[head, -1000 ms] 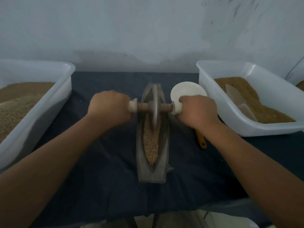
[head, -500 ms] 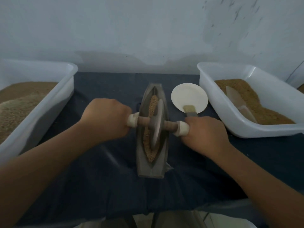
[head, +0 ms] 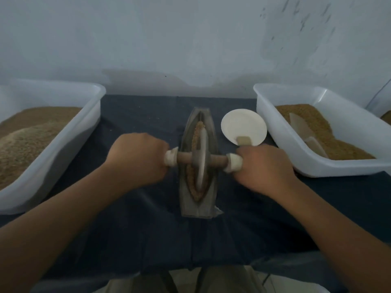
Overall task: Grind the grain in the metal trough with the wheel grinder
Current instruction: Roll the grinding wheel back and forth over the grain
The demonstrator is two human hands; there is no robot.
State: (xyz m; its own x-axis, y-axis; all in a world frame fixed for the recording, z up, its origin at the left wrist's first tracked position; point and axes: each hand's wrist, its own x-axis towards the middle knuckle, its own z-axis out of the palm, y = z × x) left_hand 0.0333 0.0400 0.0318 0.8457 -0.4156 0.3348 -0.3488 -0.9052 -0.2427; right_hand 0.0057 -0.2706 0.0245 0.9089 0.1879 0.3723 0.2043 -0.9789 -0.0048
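Since a second ago the wheel (head: 200, 159) has rolled nearer, to the middle of the trough (head: 186, 205), over the grain (head: 197, 130). The left bin (head: 80, 134) is cut off by the frame edge. The left hand (head: 137, 157) and right hand (head: 264, 166) each grip an axle end, fingers hidden underneath. The right hand covers the scoop (head: 243, 127) handle.

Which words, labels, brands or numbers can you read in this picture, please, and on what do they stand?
None can be read: the metal trough, the wheel grinder, the left tub, the right tub, the white disc and the wall bear no visible text.
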